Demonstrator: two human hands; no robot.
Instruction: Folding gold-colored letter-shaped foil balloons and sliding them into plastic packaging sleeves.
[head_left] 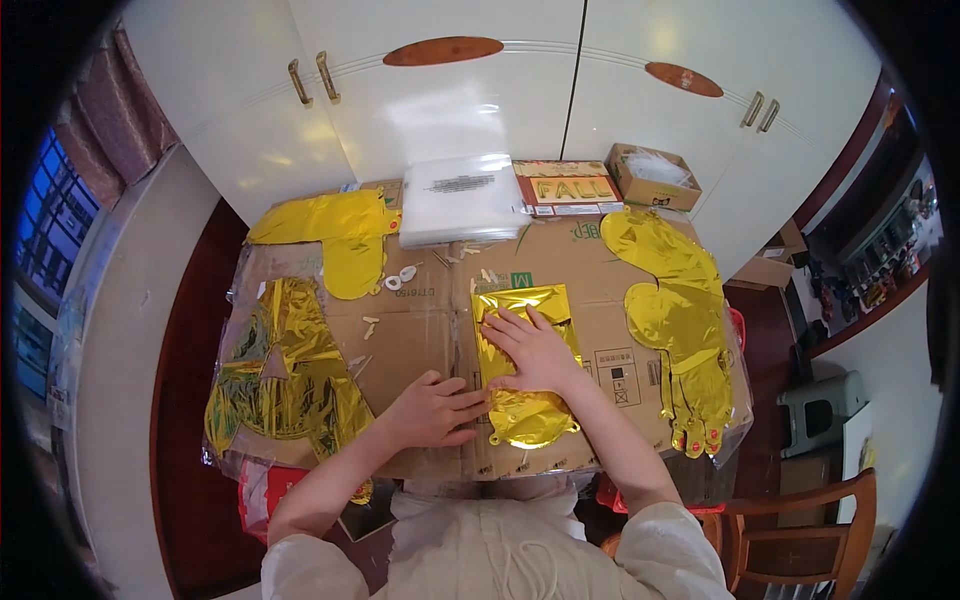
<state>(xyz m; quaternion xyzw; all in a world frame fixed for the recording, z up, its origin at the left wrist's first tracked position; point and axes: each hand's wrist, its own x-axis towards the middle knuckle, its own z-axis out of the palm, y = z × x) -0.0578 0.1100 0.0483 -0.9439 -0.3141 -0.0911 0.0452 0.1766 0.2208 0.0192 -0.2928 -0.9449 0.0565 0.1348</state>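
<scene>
A folded gold foil balloon (522, 298) lies flat on the cardboard in front of me, with a rounded, tabbed lower end. My right hand (530, 352) presses on its middle, fingers spread and palm down. My left hand (432, 410) is at the balloon's lower left edge. Its fingers are loosely bent and apart, with the tips at or touching the foil; nothing shows in its grip. Flat, uninflated gold letter balloons lie around: an A-shaped one (290, 375) at the left, an angular one (350, 235) at the far left, and a curved one (680, 325) at the right.
Clear plastic bags (462, 205) are stacked at the table's back, beside a printed carton (567, 186) and an open box (652, 180) of clear plastic. Small white scraps (371, 326) dot the cardboard (415, 345). White cabinets stand behind; a wooden chair (800, 540) is at right.
</scene>
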